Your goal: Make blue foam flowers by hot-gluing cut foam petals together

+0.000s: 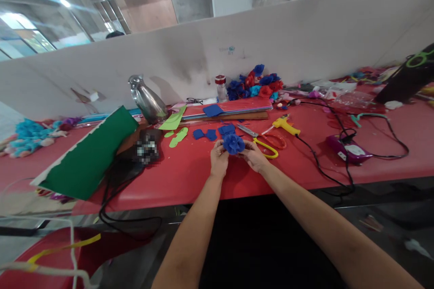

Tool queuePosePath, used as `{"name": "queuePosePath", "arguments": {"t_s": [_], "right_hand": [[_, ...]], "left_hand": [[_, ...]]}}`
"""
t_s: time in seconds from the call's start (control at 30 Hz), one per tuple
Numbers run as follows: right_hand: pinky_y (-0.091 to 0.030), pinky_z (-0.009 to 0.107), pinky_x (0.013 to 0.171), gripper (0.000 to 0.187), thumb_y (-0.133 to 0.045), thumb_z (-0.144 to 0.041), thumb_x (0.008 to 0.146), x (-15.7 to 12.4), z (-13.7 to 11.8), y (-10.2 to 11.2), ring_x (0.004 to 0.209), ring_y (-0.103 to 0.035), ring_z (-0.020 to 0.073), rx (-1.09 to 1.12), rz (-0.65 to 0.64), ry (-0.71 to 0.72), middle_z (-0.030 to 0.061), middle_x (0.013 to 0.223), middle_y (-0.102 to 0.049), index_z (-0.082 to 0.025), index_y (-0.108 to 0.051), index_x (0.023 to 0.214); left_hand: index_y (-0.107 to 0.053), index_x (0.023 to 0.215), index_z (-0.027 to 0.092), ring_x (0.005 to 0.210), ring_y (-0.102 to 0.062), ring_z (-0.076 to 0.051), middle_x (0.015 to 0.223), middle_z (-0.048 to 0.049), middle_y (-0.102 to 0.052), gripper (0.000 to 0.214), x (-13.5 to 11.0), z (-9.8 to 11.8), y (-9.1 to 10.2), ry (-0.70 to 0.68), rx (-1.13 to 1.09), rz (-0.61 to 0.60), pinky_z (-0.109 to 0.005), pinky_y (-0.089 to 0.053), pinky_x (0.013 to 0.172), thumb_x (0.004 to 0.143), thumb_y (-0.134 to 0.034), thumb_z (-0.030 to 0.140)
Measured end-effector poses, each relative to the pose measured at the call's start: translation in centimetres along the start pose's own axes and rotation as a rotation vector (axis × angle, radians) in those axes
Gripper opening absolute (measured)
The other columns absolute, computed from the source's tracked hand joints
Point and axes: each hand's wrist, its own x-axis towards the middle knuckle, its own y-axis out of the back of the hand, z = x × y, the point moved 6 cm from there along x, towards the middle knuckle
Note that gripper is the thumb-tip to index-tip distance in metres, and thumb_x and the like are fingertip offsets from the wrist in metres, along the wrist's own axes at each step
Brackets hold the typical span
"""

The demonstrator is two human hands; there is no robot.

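A blue paper flower (233,144) with ruffled petals is held between my two hands above the red tabletop (190,176). My left hand (219,159) pinches it from the left side. On its right edge the fingers of my right hand (253,155) are closed. Just beyond the flower lie cut blue paper pieces (226,130). Scissors (266,146) with yellow and red handles rest to the right of my right hand, and past them lies a yellow glue gun (286,125). Light green paper cutouts (179,137) are to the left.
Stacked coloured sheets (237,107) lie behind the pieces, with a pile of red and blue paper flowers (257,82) and a glass jar (221,88). A metal jug (147,99) and green roll (90,158) stand left. A purple power box (349,148) with trailing cords lies right.
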Motion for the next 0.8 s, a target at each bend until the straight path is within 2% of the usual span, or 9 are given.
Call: {"name": "queuePosePath", "arguments": {"t_s": [0.07,0.2,0.37,0.5,0.63,0.8], "right_hand": [[-0.044,0.027,0.059,0.026,-0.086,-0.033,0.048,0.0,-0.1,0.0,0.057,-0.056,0.0128,0.008,-0.022,0.01,-0.0025,0.061,-0.065,-0.022,-0.069,0.065],[-0.044,0.027,0.059,0.026,-0.085,-0.033,0.05,0.1,0.0,0.2,0.059,-0.058,0.0138,0.012,-0.028,0.03,-0.0012,0.062,-0.066,-0.021,-0.07,0.068],[-0.043,0.026,0.057,0.027,-0.085,-0.034,0.048,0.2,0.1,0.5,0.056,-0.055,0.0121,0.005,0.027,0.044,-0.0025,0.059,-0.064,-0.021,-0.068,0.065],[-0.043,0.026,0.057,0.032,-0.087,-0.03,0.042,0.0,0.0,0.6,0.056,-0.054,0.0116,-0.004,0.063,0.028,-0.0036,0.061,-0.064,-0.022,-0.068,0.067],[-0.042,0.025,0.056,0.034,-0.087,-0.028,0.043,-0.2,-0.2,0.4,0.056,-0.052,0.0105,-0.02,0.066,0.047,-0.0043,0.065,-0.065,-0.023,-0.068,0.071],[-0.043,0.025,0.057,0.031,-0.086,-0.03,0.048,-0.5,-0.6,-0.1,0.058,-0.052,0.011,-0.044,0.034,0.067,-0.0042,0.066,-0.063,-0.023,-0.067,0.072]], "left_hand": [[-0.07,0.061,0.019,0.081,-0.053,-0.016,0.078,-0.0017,-0.057,0.006,-0.1,0.6,0.0,-0.063,0.072,-0.013,-0.027,-0.043,0.076,0.066,-0.069,0.02],[-0.069,0.062,0.019,0.081,-0.053,-0.015,0.079,-0.0016,-0.057,0.014,-0.4,1.1,0.0,-0.123,0.179,-0.028,-0.025,-0.043,0.074,0.066,-0.059,0.009],[-0.067,0.065,0.018,0.083,-0.055,-0.016,0.082,-0.0026,-0.058,0.018,-0.3,1.3,-0.2,-0.175,0.301,-0.078,-0.026,-0.044,0.077,0.068,-0.054,0.006],[-0.066,0.067,0.019,0.083,-0.055,-0.017,0.082,-0.0038,-0.059,0.02,-0.1,1.1,-0.1,-0.236,0.373,-0.069,-0.029,-0.045,0.078,0.071,-0.052,0.005],[-0.066,0.067,0.02,0.086,-0.055,-0.019,0.082,-0.0047,-0.06,0.019,0.1,0.3,0.1,-0.211,0.381,-0.056,-0.032,-0.044,0.083,0.071,-0.054,0.006],[-0.067,0.063,0.019,0.086,-0.056,-0.019,0.081,-0.0053,-0.063,0.011,0.2,-0.3,0.2,-0.134,0.242,-0.054,-0.032,-0.044,0.084,0.072,-0.061,0.017]]}}
